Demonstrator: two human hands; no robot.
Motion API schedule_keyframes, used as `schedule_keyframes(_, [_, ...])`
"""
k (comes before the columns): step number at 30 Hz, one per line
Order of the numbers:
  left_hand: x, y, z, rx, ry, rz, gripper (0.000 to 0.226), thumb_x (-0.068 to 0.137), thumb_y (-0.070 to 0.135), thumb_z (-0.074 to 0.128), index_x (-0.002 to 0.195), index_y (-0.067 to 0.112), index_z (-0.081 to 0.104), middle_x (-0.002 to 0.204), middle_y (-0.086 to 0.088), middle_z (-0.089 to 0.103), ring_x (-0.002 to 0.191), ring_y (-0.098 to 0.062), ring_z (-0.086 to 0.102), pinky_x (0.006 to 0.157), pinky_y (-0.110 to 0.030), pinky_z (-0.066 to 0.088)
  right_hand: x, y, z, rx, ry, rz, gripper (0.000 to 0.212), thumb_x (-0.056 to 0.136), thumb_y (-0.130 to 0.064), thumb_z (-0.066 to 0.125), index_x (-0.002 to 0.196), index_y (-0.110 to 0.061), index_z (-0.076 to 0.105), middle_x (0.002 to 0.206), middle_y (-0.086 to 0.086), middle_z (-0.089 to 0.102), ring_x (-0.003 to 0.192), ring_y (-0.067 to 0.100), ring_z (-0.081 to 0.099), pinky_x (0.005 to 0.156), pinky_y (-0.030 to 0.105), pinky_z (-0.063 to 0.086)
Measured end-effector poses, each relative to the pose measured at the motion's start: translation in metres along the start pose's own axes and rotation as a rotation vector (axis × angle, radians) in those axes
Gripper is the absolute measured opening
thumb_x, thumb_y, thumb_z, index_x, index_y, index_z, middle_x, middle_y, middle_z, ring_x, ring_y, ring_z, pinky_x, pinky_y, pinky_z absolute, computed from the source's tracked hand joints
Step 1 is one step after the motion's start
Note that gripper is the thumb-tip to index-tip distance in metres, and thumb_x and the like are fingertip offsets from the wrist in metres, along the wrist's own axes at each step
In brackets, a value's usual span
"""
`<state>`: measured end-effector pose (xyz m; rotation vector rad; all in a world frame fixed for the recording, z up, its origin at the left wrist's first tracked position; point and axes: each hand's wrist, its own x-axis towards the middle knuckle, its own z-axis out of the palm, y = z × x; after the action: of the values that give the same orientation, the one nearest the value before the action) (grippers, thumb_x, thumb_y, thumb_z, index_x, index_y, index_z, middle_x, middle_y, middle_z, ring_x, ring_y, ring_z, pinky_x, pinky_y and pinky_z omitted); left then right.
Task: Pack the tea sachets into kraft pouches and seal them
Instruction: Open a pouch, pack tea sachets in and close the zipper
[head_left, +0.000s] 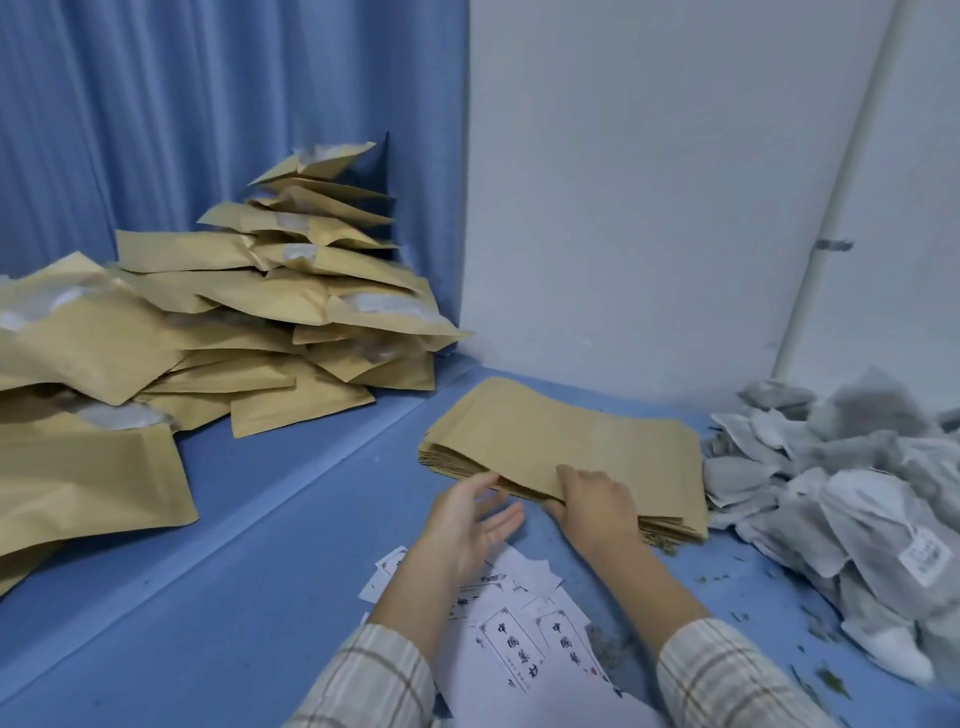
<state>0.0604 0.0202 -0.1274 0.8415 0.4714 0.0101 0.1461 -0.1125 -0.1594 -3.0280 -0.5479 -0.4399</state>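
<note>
- The blue table (291, 519) sits in a corner, with a blue curtain (182, 114) and a white wall (649, 182) behind it.
- A flat stack of kraft pouches (566, 441) lies in the middle.
- The right hand (597, 501) grips the stack's near edge.
- The left hand (470, 519) is loose, fingers touching the stack.
- Filled pouches (234, 322) pile up on the left.
- Tea sachets (852, 488) heap on the right.
- White labels (519, 639) lie under the arms.

text: you can read 中國 heading two white paper labels (524, 644) by your wrists | lower characters blurred | tag on tea sachet (924, 553): print too small for you to read | nothing else legible
</note>
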Motion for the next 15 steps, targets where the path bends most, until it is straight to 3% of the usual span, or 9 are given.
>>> schedule_keyframes(4, [-0.007,-0.004,0.005,-0.008,0.025,0.029,0.044,0.084,0.015,0.069,0.116,-0.002,0.045,0.112,-0.025,0.052,0.102,-0.038,0.060,0.071,-0.038,0.055,-0.014,0.001,-0.020,0.069,0.177,-0.144,0.032,0.099,-0.039,0.034,0.114,-0.027,0.059,0.101,0.000,0.068,0.097,0.024,0.058,0.074,0.030,0.043])
schedule_keyframes(7, [-0.027,0.001,0.010,0.049,-0.115,0.074,0.056,0.068,0.031,0.080,0.112,0.008,0.054,0.123,-0.024,0.053,0.106,-0.037,0.063,0.075,-0.040,0.058,-0.036,-0.006,-0.044,0.275,0.498,-0.257,0.011,0.084,-0.022,0.067,0.092,-0.019,0.073,0.073,0.000,0.070,0.066,0.024,0.065,0.052,0.024,0.050])
schedule_keyframes(9, [-0.041,0.004,0.017,0.225,-0.180,0.145,0.076,0.064,0.038,0.083,0.125,0.013,0.045,0.123,-0.021,0.057,0.097,-0.035,0.068,0.080,-0.045,0.057,-0.050,-0.014,-0.055,0.366,0.694,-0.369,0.008,0.080,-0.015,0.066,0.080,-0.014,0.074,0.064,-0.001,0.068,0.057,0.020,0.063,0.046,0.021,0.049])
schedule_keyframes(10, [-0.047,0.004,0.022,0.283,-0.180,0.212,0.078,0.067,0.039,0.080,0.129,0.017,0.039,0.123,-0.019,0.059,0.096,-0.033,0.068,0.082,-0.049,0.056,-0.056,-0.018,-0.061,0.406,0.698,-0.416,0.014,0.082,-0.014,0.060,0.076,-0.012,0.073,0.063,-0.001,0.067,0.058,0.020,0.063,0.047,0.022,0.048])
schedule_keyframes(12, [-0.062,0.006,0.032,0.341,-0.122,0.362,0.060,0.086,0.033,0.067,0.133,0.018,0.034,0.122,-0.014,0.060,0.100,-0.029,0.066,0.084,-0.052,0.054,-0.065,-0.027,-0.075,0.532,0.662,-0.437,0.016,0.083,-0.009,0.057,0.076,-0.008,0.071,0.068,0.002,0.068,0.066,0.022,0.064,0.057,0.027,0.048])
schedule_keyframes(15, [-0.082,0.011,0.038,0.530,0.057,0.657,0.032,0.101,0.023,0.041,0.132,0.016,0.039,0.120,-0.005,0.059,0.111,-0.026,0.058,0.095,-0.041,0.048,-0.081,-0.040,-0.098,0.806,0.437,-0.415,0.021,0.086,-0.004,0.058,0.098,-0.014,0.072,0.093,-0.001,0.072,0.091,0.015,0.061,0.079,0.019,0.044])
